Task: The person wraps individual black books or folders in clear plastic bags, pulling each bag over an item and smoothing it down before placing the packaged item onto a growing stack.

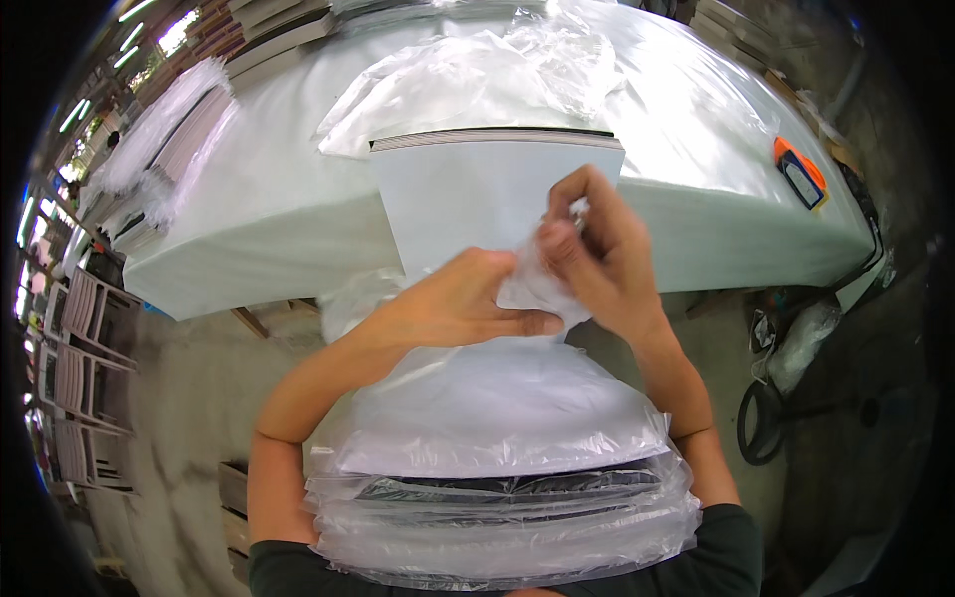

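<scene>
A crumpled piece of clear plastic film (pixel 537 282) bunches up between my two hands in front of my chest. My right hand (pixel 607 249) is closed, its thumb and bent fingers pinching the film. My left hand (pixel 463 298) grips the film from the other side between thumb and fingers; motion blurs this spot. Just beyond the hands, a stack of flat white boards (pixel 458 194) leans at the table's near edge, its layered edge upward. Below my hands, a thick pile of clear plastic bags (pixel 507 418) lies against my body between my forearms.
The table (pixel 269 239) has a pale shiny plastic cover. Loose clear plastic (pixel 468 80) lies behind the boards. An orange and dark blue tool (pixel 801 174) rests at the right. Wrapped stacks (pixel 174 149) stand at the left, and chairs (pixel 90 368) line the floor beyond.
</scene>
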The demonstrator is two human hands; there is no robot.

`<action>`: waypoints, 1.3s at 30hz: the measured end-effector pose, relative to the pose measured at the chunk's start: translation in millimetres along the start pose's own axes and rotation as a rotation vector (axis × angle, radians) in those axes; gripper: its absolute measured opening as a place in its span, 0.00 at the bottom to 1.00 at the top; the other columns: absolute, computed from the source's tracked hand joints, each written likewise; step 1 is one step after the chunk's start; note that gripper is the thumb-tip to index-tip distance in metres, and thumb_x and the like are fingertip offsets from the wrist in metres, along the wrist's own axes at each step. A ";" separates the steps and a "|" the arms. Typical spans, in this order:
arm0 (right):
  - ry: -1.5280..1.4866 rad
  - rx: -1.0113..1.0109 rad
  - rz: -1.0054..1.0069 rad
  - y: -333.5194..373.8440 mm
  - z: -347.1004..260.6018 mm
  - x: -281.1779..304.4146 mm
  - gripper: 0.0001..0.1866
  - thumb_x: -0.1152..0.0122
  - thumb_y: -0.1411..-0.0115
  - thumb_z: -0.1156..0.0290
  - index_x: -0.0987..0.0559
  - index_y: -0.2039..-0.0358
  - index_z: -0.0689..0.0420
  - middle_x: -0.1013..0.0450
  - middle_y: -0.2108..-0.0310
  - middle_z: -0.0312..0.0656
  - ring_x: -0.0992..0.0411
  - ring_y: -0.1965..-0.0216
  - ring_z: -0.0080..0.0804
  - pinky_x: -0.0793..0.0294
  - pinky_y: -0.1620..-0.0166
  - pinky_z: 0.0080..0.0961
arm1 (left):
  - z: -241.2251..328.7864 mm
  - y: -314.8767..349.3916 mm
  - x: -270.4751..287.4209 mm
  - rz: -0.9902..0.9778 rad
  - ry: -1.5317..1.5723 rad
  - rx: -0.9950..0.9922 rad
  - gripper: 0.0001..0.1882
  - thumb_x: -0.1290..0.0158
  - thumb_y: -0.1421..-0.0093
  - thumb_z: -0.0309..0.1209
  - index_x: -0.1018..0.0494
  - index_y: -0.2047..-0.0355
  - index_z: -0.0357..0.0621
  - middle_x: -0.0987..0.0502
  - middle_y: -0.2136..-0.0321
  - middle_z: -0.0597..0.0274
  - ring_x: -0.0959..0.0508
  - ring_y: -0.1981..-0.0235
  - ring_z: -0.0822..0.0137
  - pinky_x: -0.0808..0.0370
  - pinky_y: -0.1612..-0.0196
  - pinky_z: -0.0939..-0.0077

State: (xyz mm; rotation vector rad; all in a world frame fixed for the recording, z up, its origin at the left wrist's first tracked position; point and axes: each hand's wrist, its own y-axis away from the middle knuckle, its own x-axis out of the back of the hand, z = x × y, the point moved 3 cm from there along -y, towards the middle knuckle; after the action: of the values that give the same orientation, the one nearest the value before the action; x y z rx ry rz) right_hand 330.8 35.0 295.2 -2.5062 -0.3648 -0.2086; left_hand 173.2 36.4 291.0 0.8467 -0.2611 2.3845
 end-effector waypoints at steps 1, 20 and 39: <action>0.001 0.005 -0.016 -2.9 -0.3 5.9 0.07 0.47 0.40 0.73 0.36 0.69 0.58 0.40 0.87 0.29 0.44 0.86 0.13 0.45 0.83 0.15 | -14.9 -3.9 -5.0 -0.173 0.040 0.099 0.29 0.44 0.45 0.41 0.36 0.46 0.41 0.30 0.57 0.61 0.31 0.59 0.73 0.32 0.60 0.75; -0.784 -0.053 -0.566 -1.2 22.9 -17.0 0.41 0.48 0.46 0.40 0.34 0.48 0.67 0.35 0.50 0.46 0.36 0.50 0.36 0.41 0.47 0.33 | -40.6 37.2 58.6 0.229 0.144 -0.485 0.10 0.48 0.42 0.30 0.26 0.69 0.34 0.26 0.81 0.62 0.33 0.81 0.77 0.35 0.77 0.79; -0.358 -0.101 -0.873 1.4 39.1 3.0 0.15 0.44 0.43 0.62 0.23 0.66 0.62 0.26 0.69 0.37 0.31 0.74 0.22 0.31 0.70 0.18 | -114.4 45.8 51.9 0.190 0.435 -0.646 0.11 0.49 0.43 0.31 0.27 0.65 0.36 0.29 0.77 0.59 0.39 0.79 0.70 0.40 0.73 0.74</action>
State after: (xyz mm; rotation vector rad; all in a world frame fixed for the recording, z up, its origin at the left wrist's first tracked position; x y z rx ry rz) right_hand 336.7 57.1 263.3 -2.3085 -1.6144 -0.1097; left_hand 55.2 65.1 235.0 0.0044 -0.8963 2.3482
